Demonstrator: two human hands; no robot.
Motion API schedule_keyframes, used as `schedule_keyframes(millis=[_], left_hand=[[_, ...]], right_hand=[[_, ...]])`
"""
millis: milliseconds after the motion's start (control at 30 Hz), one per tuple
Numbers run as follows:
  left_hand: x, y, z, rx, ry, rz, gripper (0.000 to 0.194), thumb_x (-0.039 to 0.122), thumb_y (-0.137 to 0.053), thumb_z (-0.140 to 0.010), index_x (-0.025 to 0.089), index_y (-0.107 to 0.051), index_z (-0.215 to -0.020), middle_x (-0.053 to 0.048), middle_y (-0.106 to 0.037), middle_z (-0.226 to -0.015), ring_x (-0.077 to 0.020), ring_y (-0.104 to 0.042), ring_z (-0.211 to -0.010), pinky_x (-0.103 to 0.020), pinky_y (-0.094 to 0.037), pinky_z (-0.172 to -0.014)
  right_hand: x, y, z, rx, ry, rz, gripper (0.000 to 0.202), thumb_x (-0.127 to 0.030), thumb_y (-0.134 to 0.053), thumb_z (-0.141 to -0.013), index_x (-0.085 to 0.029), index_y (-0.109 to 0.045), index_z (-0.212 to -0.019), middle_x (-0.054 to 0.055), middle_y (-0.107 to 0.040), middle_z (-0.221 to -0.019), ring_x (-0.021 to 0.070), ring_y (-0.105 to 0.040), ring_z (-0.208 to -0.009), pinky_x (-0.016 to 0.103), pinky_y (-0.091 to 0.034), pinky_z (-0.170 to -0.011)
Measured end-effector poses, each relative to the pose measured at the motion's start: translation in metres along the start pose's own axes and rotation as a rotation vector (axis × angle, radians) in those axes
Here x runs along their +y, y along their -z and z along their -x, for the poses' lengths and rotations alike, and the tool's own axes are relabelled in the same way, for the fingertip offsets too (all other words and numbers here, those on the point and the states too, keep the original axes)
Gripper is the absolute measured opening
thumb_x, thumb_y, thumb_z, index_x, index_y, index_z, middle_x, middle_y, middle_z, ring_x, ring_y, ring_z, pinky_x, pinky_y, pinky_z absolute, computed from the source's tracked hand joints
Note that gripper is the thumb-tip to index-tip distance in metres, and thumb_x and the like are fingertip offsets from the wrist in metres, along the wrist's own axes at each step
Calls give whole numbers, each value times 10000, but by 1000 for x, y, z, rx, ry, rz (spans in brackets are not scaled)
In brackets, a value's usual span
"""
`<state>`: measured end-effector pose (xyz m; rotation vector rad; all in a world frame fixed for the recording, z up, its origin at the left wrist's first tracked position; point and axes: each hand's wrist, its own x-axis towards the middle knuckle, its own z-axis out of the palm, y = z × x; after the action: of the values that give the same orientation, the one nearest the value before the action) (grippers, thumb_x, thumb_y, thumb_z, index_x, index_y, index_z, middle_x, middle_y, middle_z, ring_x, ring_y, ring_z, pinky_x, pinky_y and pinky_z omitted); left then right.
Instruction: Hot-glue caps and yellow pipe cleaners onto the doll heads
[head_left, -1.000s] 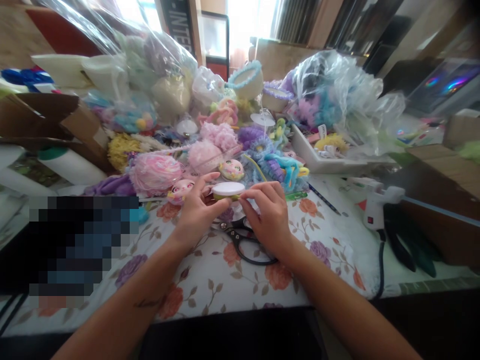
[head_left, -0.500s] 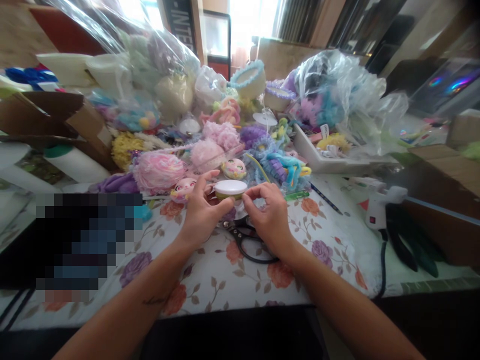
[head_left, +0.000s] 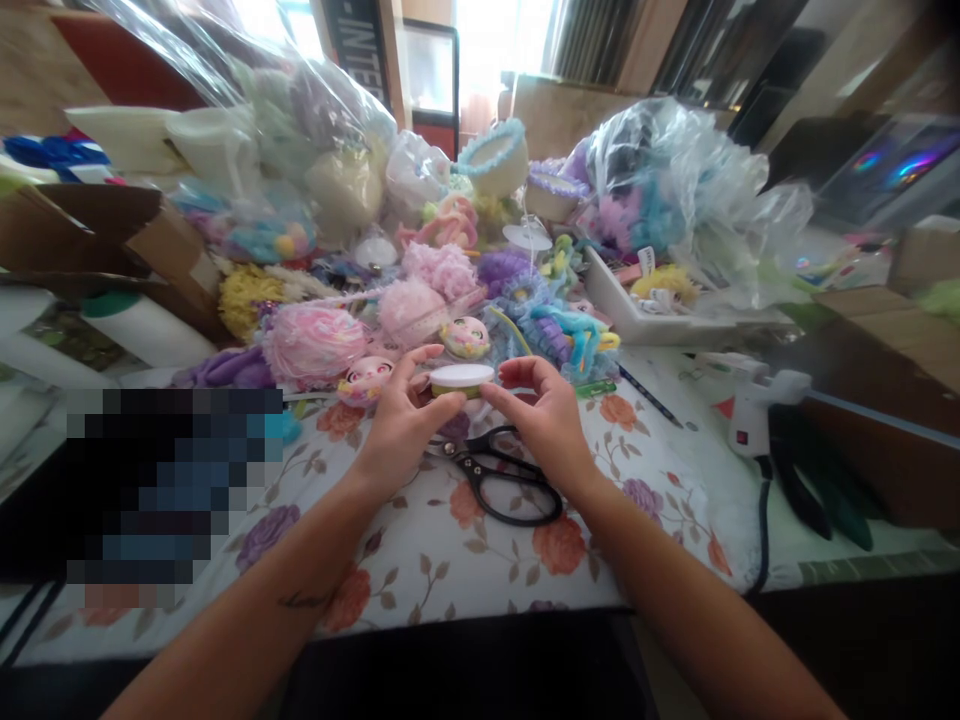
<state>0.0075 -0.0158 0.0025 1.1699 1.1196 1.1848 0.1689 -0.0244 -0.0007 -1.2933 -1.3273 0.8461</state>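
My left hand grips a small round piece by its left and near edge, between thumb and fingers. The piece has a flat white top and a yellow-green side; its exact kind I cannot make out. My right hand is at its right edge, the thumb tip at or against the side and the fingers spread apart. Below both hands, black-handled scissors lie on the flowered tablecloth, their blades partly hidden behind my left hand. Just beyond are two doll faces, one pink-eyed and one green-eyed.
Pink yarn and blue crocheted pieces are heaped behind the hands. A white tray stands at right, near a glue gun and a pencil. Cardboard boxes flank the table.
My right hand's fingers have parted from their pinch at the round piece's edge, and the hand has shifted slightly right. More of the scissor handles shows. My left hand keeps its grip.
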Motion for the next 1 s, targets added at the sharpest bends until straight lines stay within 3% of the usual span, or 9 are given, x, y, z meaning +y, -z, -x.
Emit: schedule_keyframes(millis=[133, 267, 533, 1000], left_hand=[[-6, 4, -2, -43, -4, 10, 625, 279, -720, -725, 234, -481, -1301, -5, -672, -876, -131, -622, -706, -236, -490, -650], [-7, 5, -3, -78, 2, 43, 622, 269, -724, -737, 237, -473, -1306, 6, -676, -839, -118, -610, -671, -215, -464, -617], [-3, 6, -1, -124, 44, 103, 621, 248, -728, -734, 242, -479, -1302, 6, -680, -848, -102, -594, -647, -212, -448, -617], [-5, 5, -2, -165, 54, 143, 634, 246, -721, -742, 226, -458, -1319, -18, -685, -877, -124, -597, -700, -215, -407, -600]], right_hand=[[3, 3, -5, -133, -158, -209, 446, -436, -778, -704, -180, -642, -1044, 82, -683, -1087, 213, -641, -991, 305, -525, -800], [5, 4, -7, -199, -219, -338, 461, -396, -792, -694, -175, -658, -1076, 76, -720, -1044, 214, -668, -946, 329, -532, -820], [5, 9, -6, -247, 39, -36, 456, -417, -653, -839, -147, -643, -1206, 72, -731, -948, 213, -662, -840, 339, -511, -754], [0, 7, 3, -100, 138, 113, 412, -341, -630, -825, -145, -688, -1183, 58, -755, -924, 214, -695, -799, 339, -557, -749]])
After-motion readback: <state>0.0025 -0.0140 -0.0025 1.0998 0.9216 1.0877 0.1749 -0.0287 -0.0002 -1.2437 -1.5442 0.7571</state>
